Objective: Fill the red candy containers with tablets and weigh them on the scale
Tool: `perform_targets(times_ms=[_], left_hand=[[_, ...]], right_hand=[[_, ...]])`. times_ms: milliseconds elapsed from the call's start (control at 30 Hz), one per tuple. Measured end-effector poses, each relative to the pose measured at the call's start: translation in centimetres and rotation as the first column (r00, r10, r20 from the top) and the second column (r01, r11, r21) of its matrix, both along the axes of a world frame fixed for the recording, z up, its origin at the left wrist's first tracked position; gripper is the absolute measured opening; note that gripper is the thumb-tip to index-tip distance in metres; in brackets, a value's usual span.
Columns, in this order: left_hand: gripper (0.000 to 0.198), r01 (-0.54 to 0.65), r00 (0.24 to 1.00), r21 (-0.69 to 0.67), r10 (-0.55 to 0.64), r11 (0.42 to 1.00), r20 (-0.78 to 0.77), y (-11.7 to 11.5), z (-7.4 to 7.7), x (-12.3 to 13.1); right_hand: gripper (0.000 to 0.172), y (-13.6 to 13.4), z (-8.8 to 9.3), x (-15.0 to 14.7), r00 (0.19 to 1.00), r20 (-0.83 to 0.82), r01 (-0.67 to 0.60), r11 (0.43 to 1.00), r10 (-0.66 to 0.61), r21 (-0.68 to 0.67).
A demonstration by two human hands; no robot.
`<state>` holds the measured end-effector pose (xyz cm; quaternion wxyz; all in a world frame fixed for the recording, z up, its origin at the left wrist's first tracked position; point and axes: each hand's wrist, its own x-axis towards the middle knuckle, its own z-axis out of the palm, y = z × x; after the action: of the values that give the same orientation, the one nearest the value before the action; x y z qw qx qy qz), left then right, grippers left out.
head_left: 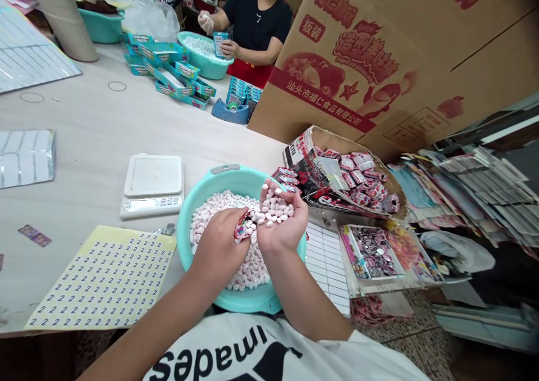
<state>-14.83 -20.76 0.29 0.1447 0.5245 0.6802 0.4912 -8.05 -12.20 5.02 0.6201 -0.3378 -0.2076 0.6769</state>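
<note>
A turquoise basin (185, 212) full of small white and pale pink candies (217, 207) stands in front of me. Over it, my left hand (221, 237) is wrapped around a small red printed packet (242, 227), its open mouth turned to the right. My right hand (278, 229) is cupped palm up and holds a heap of candies (275, 209). Some candies sit at the packet's mouth, where the two hands meet. My left fingers partly cover the packet.
A white scale (154, 184) and a sheet of number stickers (105, 280) lie left. At right are a carton of filled packets (357, 178) and a box of small round pieces (374, 252). Across the table, a person (256, 27) handles a blue packet beside another basin (206, 63).
</note>
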Motion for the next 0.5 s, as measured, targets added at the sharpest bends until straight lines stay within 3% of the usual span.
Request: perform_targets(times_ms=[300, 500], left_hand=[[0.043, -0.018, 0.999, 0.007, 0.017, 1.0, 0.027, 0.2, 0.2, -0.1], [0.043, -0.02, 0.999, 0.005, 0.02, 1.0, 0.028, 0.1, 0.4, -0.1]], right_hand=[[0.03, -0.4, 0.3, 0.1, 0.996, -0.006, -0.086, 0.996, 0.086, -0.025], [0.029, -1.1, 0.9, -0.2, 0.994, 0.017, -0.109, 0.993, 0.108, 0.036]])
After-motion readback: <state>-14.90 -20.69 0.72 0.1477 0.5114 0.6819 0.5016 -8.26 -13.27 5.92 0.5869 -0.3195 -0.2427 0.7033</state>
